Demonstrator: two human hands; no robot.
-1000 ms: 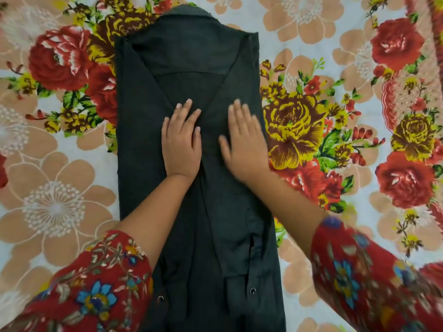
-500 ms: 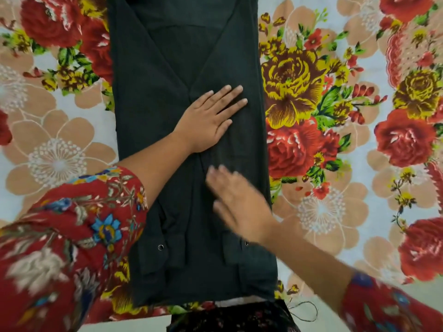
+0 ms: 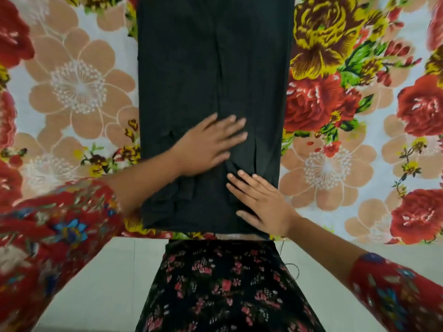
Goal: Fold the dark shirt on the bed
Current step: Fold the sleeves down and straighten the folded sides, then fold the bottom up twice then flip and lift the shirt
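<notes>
The dark shirt (image 3: 213,68) lies on the bed as a long narrow strip, its sides folded in toward a centre seam. Its top runs out of the frame; its hem lies at the bed's near edge. My left hand (image 3: 206,147) rests flat on the lower part of the shirt with fingers spread, slightly blurred. My right hand (image 3: 261,202) lies flat on the shirt's lower right corner, fingers straight and pointing up-left. Neither hand grips the cloth.
The bed is covered by a floral sheet (image 3: 79,87) with red, yellow and tan flowers. Its near edge (image 3: 335,239) runs across the frame, with pale floor (image 3: 105,283) below it. My dark flowered skirt (image 3: 225,283) is just below the shirt's hem.
Both hands slid down the shirt toward its hem, from the chest area to the lower part. The view tilted down, so the collar left the frame and the bed's edge and floor appeared.
</notes>
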